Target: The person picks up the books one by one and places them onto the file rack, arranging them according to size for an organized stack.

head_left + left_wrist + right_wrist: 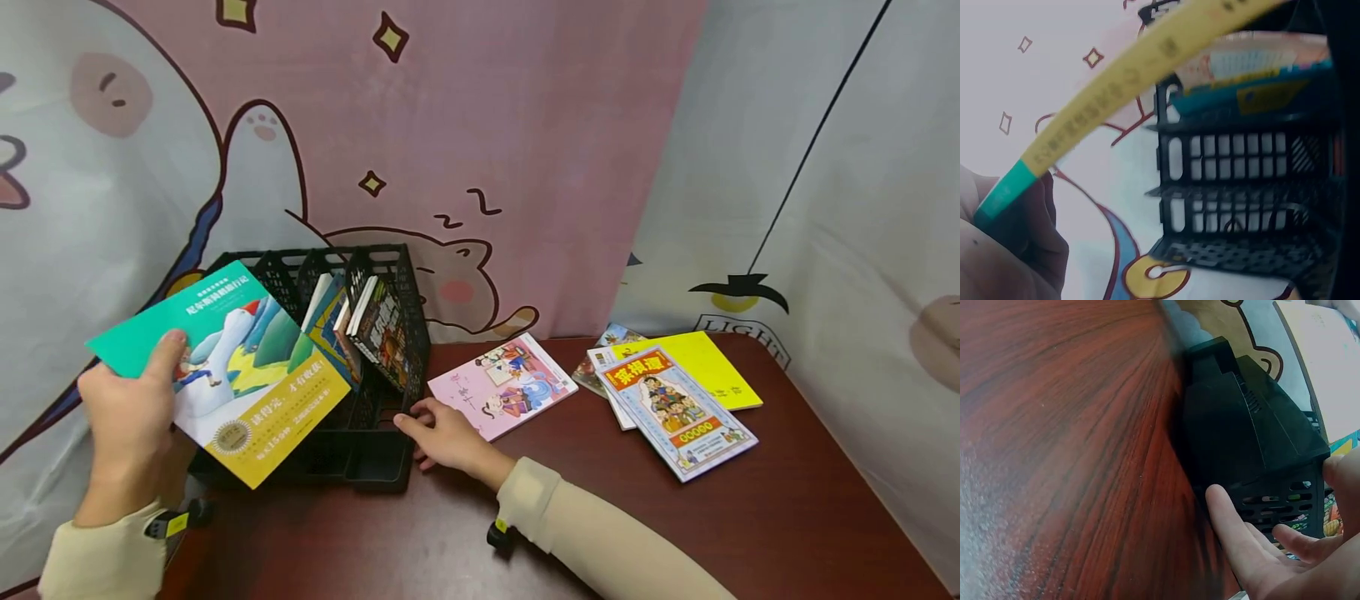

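One green-and-yellow book [247, 375] is raised in the left hand [127, 417], its grip closed on the left end with the thumb across the front cover, and the book stands before the left part of a black rack [300, 458]. The right hand [450, 437] has a loose, open grip, fingers mostly straight against the rack's right side near the front corner. Several books [386, 333] lean inside the rack; a pink book [517, 383] and an overlapping pile [678, 412] lie to the right on the bench [810, 500].
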Tool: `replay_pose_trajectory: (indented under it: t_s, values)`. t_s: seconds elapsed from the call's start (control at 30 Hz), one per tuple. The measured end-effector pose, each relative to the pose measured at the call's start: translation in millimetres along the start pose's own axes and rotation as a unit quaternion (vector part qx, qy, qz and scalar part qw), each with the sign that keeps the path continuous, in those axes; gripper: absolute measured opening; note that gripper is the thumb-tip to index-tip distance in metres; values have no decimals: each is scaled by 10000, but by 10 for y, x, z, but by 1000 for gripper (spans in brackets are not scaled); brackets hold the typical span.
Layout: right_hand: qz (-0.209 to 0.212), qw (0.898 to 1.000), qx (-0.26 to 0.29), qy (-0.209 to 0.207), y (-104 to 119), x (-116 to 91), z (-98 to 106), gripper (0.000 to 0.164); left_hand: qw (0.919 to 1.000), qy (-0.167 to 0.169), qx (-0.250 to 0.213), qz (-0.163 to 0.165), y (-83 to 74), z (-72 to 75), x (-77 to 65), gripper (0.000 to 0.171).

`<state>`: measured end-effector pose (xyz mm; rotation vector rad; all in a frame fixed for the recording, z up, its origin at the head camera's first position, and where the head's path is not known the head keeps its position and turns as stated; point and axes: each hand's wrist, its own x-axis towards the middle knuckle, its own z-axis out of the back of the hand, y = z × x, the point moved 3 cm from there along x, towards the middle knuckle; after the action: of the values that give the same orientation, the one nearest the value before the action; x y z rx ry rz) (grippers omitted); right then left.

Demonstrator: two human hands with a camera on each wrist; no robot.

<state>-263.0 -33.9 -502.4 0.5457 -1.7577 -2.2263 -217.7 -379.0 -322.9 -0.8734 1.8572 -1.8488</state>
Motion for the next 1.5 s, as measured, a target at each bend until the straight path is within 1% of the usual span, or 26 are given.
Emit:
replay_pose_trajectory:
  t_s: [0.07,0.1,0.17,0.23,0.27,0.33,0.43,0.53,0.6,0.67,0.73,0.77,0.83,0.97,1.1,1.27,1.33,1.4,1.5]
  values:
    - [-12,10000,5,-11,-1,8,-1,54,9995,-121,203,-232,-54,25,54,27]
    - [-21,10000,28,-14,-2,13,-3,54,9992,-145,232,-286,-78,36,80,23]
    - [-48,9999,90,-15,-9,20,-9,53,9961,-152,710,-502,-122,50,128,17]
    - [-78,9999,148,-21,-15,24,-15,53,9896,-159,1225,-733,-154,56,167,14]
    - [-93,9998,173,-23,-18,24,-17,54,9850,-171,1491,-848,-167,58,185,13]
    - [-116,9997,196,-37,-20,23,-18,55,9728,-182,2020,-1121,-186,50,215,12]
    - [-127,9997,182,-62,-18,19,-14,57,9658,-191,2212,-1337,-193,25,266,10]
    - [-116,9998,167,-70,-11,20,-8,57,9658,-159,2158,-1428,-162,-20,322,11]
    - [-103,9998,169,-70,-8,21,-4,57,9635,-183,2128,-1616,-121,-71,359,11]
    - [-99,9998,179,-66,-9,20,-1,56,9586,-217,2141,-1866,-68,-137,388,16]
    - [-102,9997,202,-60,-13,17,1,56,9493,-287,2243,-2182,-13,-214,403,26]
    - [-108,9997,225,-53,-17,15,2,56,9428,-314,2314,-2380,14,-257,409,32]
    - [-117,9996,262,-40,-24,11,1,56,9322,-332,2431,-2661,65,-346,410,40]
    - [-112,9994,313,-10,-30,12,-3,56,9172,-348,2624,-2978,150,-512,433,44]
    - [-99,9995,284,-23,-33,14,-4,55,9142,-237,2698,-3014,226,-666,462,48]
    - [-102,9996,267,-38,-29,5,-5,55,9215,55,2656,-2834,324,-844,469,53]
    - [-90,9996,256,-38,-26,4,-9,55,9223,127,2679,-2784,377,-892,476,55]
    - [-65,9998,176,-47,-28,6,-15,55,9213,183,2743,-2749,434,-929,486,55]
    - [-5,9999,-105,-123,-30,10,-15,54,9232,316,2783,-2633,524,-965,512,56]
